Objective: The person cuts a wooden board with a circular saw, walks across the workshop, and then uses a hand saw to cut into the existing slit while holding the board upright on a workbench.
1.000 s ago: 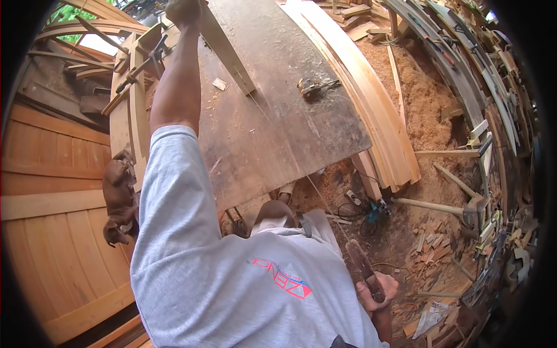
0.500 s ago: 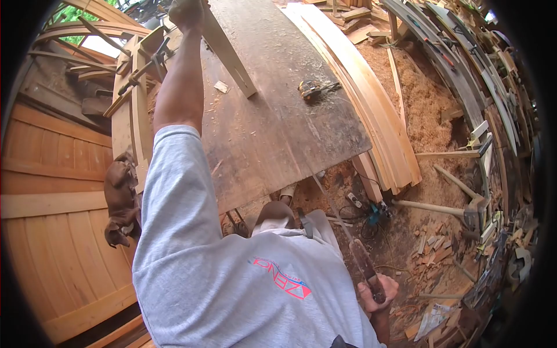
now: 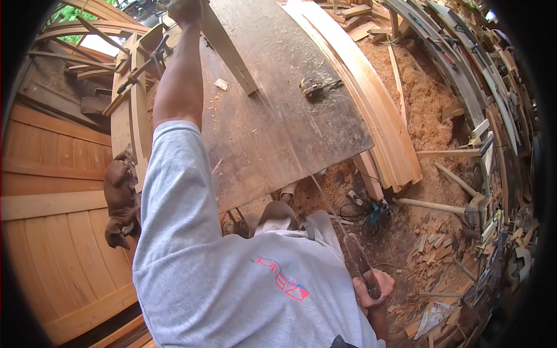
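A brown dog [image 3: 119,203] lies against the planked wooden hull [image 3: 52,232] at far left, just beside a curved timber frame held by a clamp [image 3: 142,65]. The person in a grey shirt stretches the left hand [image 3: 185,10] to the top of the scene. Its fingers are curled tight over the upper end of a long batten [image 3: 227,49], which lies slanted on the big weathered board [image 3: 272,127]. A small tool [image 3: 314,87] rests on the board further right. Low at right, the right hand [image 3: 371,285] has its fingers wrapped fully round the handle of a saw [image 3: 355,255]. The thin blade runs up to the board's near edge. Curved planks [image 3: 374,104] are stacked beside the board, with sawdust [image 3: 426,98] heaped beyond them.
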Demonstrator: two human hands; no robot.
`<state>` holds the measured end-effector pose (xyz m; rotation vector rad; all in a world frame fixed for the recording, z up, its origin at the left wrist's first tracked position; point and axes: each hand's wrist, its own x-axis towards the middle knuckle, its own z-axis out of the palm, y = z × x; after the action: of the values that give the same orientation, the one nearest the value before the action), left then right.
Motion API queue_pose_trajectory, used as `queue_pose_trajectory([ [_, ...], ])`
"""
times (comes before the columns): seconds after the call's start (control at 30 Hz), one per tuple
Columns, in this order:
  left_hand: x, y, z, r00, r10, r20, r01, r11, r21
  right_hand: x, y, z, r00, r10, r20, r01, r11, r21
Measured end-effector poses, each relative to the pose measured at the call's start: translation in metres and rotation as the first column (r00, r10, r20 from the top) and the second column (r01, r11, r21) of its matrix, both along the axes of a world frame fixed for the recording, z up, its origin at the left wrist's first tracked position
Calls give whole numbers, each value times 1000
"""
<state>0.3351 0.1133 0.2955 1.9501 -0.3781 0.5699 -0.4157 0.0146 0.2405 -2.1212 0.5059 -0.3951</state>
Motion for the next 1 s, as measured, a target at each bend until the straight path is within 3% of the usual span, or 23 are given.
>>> queue_pose_trajectory([
  [0.03, 3, 1, -4, 1000, 1, -2, -1, 1000, 3, 3, 1, -7, 999, 2, 32, -2, 1000, -1],
  [0.1, 11, 4, -12, 906, 184, 382, -296, 920, 258, 15, 2, -16, 998, 6, 64, -7, 1000, 3],
  [0.23, 15, 4, -9, 867, 149, 475, -392, 792, 468, 62, 10, -31, 991, 43, 126, -47, 998, 29],
  [0.27, -15, -3, 3, 959, 125, 253, -175, 967, 186, 77, 13, -40, 987, 54, 154, -58, 998, 24],
  [0.3, -39, -8, 12, 999, 8, 46, 0, 986, -169, 93, 15, -53, 986, 49, 159, -55, 998, 31],
  [0.33, -48, -9, 14, 999, 6, 44, 1, 986, -169, 112, 18, -69, 985, 43, 165, -50, 998, 38],
  [0.4, -59, -13, 17, 974, -12, 225, 46, 989, -143, 167, 26, -100, 971, 7, 237, -21, 998, 60],
  [0.47, -69, -15, 21, 972, -10, 234, 46, 988, -150, 205, 31, -133, 979, 47, 199, -64, 995, 81],
  [0.57, -77, -12, 23, 980, -11, 200, 48, 982, -181, 208, 44, -138, 976, 28, 214, -54, 992, 118],
  [0.67, -90, -14, 32, 980, -27, 196, 76, 966, -247, 146, 36, -119, 989, 59, 136, -69, 995, 74],
  [0.73, -91, -11, 39, 997, 47, 54, -39, 989, -140, 100, 36, -98, 988, 86, 126, -89, 996, 16],
  [0.77, -83, -11, 33, 969, 124, 215, -101, 988, -115, 90, 33, -87, 991, 90, 104, -91, 996, 6],
  [0.8, -81, -9, 30, 970, 122, 211, -101, 989, -111, 101, 32, -83, 991, 89, 99, -90, 996, 9],
  [0.87, -76, -9, 29, 997, -58, 50, 61, 996, -63, 151, 34, -81, 989, 24, 149, -31, 998, 47],
  [0.9, -70, -8, 22, 939, -27, 342, -57, 971, 233, 179, 32, -91, 993, 29, 115, -43, 992, 117],
  [0.93, -65, -9, 20, 937, -29, 348, -54, 973, 226, 207, 30, -107, 995, 37, 90, -53, 982, 182],
  [1.0, -62, -11, 15, 849, 26, 528, -214, 930, 299, 235, 39, -131, 991, 27, 130, -59, 965, 256],
])
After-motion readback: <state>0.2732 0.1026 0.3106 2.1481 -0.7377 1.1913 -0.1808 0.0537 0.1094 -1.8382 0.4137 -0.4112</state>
